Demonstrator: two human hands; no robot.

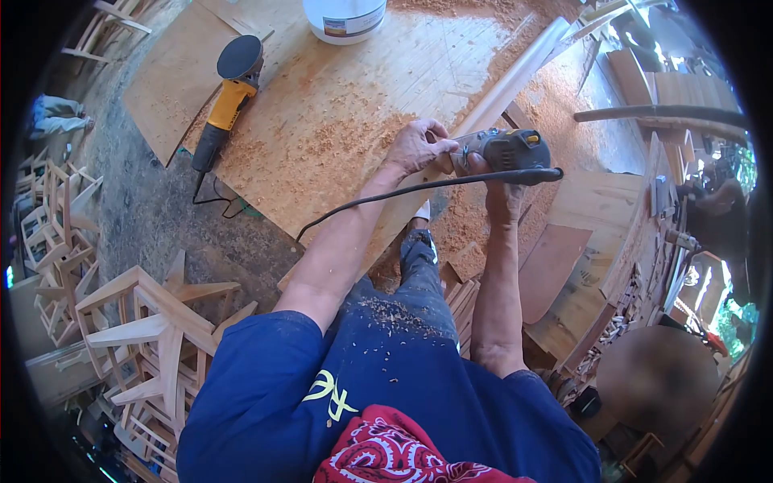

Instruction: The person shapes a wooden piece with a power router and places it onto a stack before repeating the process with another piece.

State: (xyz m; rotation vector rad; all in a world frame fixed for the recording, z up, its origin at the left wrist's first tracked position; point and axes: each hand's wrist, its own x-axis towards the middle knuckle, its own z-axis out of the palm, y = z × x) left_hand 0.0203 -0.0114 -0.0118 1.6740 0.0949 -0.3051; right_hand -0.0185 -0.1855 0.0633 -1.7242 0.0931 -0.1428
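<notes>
My right hand (pixel 498 183) is wrapped around a small trim router (pixel 514 149), which lies on its side with its black end to the right. A black power cord (pixel 419 187) trails from that end, over my left forearm. At the router's base end, my left hand (pixel 416 147) has its fingers curled and thumb pressed close. What those fingers pinch is hidden. Beyond both hands a long pale wooden piece (pixel 515 74) slants up to the right. Under my left hand is the plywood tabletop (pixel 322 105), strewn with shavings.
A yellow-and-black angle grinder (pixel 228 109) lies at the table's left edge. A white bucket (pixel 345 20) stands at the far side. Wooden chair frames (pixel 161 322) are piled at lower left. Boards (pixel 592 233) and offcuts fill the right, where another person (pixel 717 217) is partly visible.
</notes>
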